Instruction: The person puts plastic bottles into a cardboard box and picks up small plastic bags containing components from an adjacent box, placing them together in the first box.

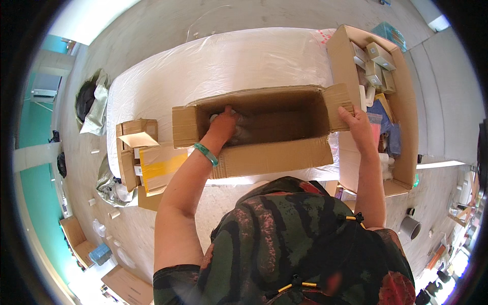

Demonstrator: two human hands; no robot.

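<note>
A long brown cardboard box (277,158) stands before me with its top flaps spread outward. Into its left end reaches my left hand (223,127), a green bangle (205,154) round the wrist. The fingers of that hand are curled down beside a pale, see-through item (243,133), and what they hold is partly hidden. At the box's other end, my right hand (359,127) pinches the right flap (339,109), thumb on top. Most of the box floor lies in shadow.
The table (203,66) has a pale plastic cover. A large carton (405,127) on the right holds small boxes (380,55) and packets. Left of me sits a smaller opened carton (152,170). Sacks (96,114) and a grey bin (410,227) stand on the floor.
</note>
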